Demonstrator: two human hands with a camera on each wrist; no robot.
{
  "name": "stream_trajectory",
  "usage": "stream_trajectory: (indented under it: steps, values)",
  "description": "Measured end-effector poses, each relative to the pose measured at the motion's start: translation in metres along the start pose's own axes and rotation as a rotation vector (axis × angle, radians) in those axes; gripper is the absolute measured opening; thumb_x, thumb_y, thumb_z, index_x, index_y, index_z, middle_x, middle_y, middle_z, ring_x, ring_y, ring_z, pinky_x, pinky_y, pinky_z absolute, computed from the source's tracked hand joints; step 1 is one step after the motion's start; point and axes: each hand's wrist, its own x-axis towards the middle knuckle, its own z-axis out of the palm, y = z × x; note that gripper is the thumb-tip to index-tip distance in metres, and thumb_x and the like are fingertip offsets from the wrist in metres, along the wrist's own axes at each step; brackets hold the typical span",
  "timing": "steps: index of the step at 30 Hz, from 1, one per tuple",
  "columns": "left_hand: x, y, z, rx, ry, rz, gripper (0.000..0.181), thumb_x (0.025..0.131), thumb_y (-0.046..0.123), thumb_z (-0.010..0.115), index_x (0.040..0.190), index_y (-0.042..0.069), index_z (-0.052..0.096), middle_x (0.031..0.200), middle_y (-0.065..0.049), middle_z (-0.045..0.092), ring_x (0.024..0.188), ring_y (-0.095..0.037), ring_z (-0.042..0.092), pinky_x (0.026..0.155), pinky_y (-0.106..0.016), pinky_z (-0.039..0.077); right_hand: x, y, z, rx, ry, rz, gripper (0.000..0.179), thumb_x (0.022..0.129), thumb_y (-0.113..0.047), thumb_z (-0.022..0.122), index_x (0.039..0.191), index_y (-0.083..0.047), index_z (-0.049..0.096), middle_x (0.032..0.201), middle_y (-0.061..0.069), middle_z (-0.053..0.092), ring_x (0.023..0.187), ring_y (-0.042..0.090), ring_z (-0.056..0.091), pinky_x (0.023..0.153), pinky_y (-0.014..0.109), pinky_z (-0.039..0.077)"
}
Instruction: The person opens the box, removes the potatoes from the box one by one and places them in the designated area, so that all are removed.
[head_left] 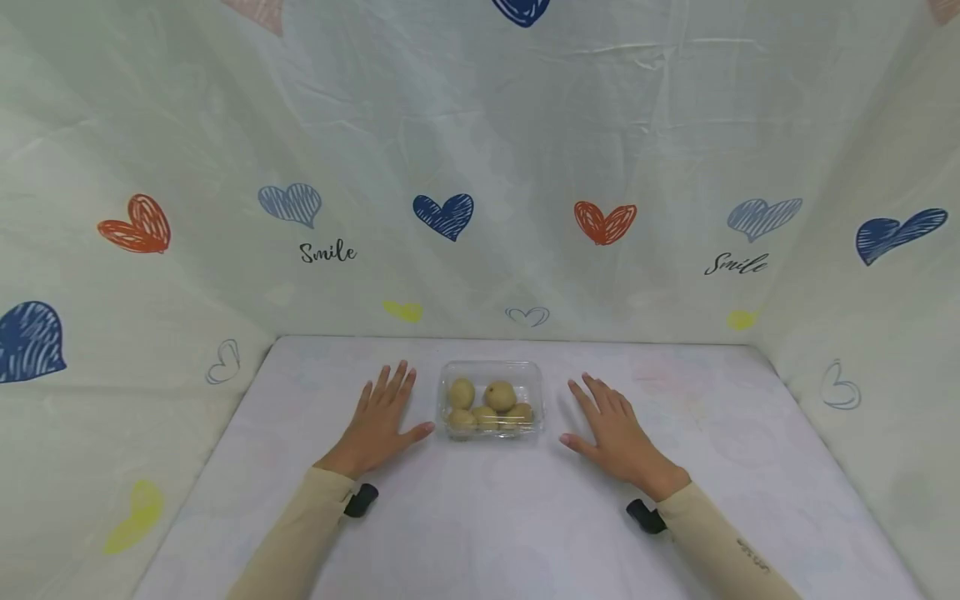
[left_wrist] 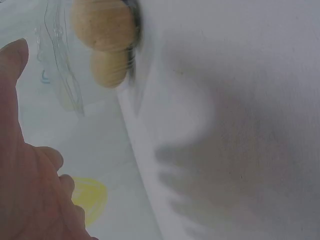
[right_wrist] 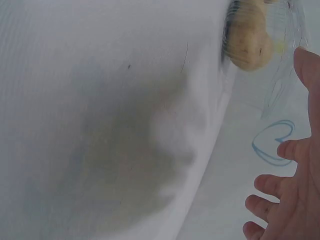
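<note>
A clear plastic box [head_left: 491,368] stands on the table between my two hands. Inside it lie several small, round, yellow-brown potatoes [head_left: 500,396]. On the box's left, my left hand [head_left: 378,422] has its fingers straight and its thumb spread toward the box, apart from it. My right hand [head_left: 617,433] mirrors this on the other side, also holding nothing. Both wrist views show part of the box wall and a few potatoes [left_wrist: 104,25], [right_wrist: 248,42] beyond the thumb. Shadows of the hands fall on the tabletop, so they appear raised above it.
A white cloth covers the table [head_left: 480,517]. Pale sheeting [head_left: 480,125] printed with hearts and the word "Smile" rises behind the table and along both sides. Each wrist carries a small black device [head_left: 362,501], [head_left: 647,517] beside a beige sleeve.
</note>
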Motion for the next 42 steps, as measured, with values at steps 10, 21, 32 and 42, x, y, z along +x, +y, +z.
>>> stream_trajectory:
  steps: [10,21,32,42]
  values:
    - [0.0,0.009,0.006,-0.019,-0.015,0.018,0.099,0.099,0.052,0.067,0.166,-0.004,0.02,0.175,-0.024,0.012,0.16,-0.05,0.007,0.126,-0.069,0.007,0.004,-0.009,0.006,0.025,0.032,-0.053,0.087,0.098,-0.041,0.074,0.162,0.002,0.034,0.165,0.032,0.03,0.15,0.053,0.031,0.119,0.072,0.027]
    - [0.0,0.018,0.011,-0.043,-0.023,0.046,0.099,0.099,0.052,0.067,0.166,-0.005,0.02,0.174,-0.024,0.012,0.159,-0.05,0.008,0.126,-0.069,0.007,0.009,-0.019,0.011,0.048,0.016,-0.062,0.086,0.099,-0.042,0.073,0.162,0.002,0.034,0.166,0.031,0.03,0.15,0.052,0.032,0.119,0.071,0.027]
    - [0.003,0.025,0.017,-0.027,-0.065,0.025,0.101,0.099,0.054,0.066,0.167,-0.002,0.016,0.176,-0.021,0.007,0.161,-0.046,0.004,0.128,-0.066,0.005,0.016,-0.03,0.017,0.063,0.03,-0.084,0.084,0.099,-0.039,0.074,0.162,0.002,0.036,0.164,0.031,0.033,0.149,0.051,0.035,0.118,0.07,0.03]
    - [0.004,0.029,0.019,-0.019,-0.053,0.03,0.101,0.099,0.054,0.067,0.168,0.0,0.017,0.176,-0.02,0.008,0.161,-0.045,0.004,0.128,-0.065,0.007,0.019,-0.036,0.021,0.053,0.051,-0.114,0.085,0.099,-0.039,0.074,0.162,0.003,0.035,0.164,0.031,0.034,0.148,0.051,0.036,0.117,0.07,0.032]
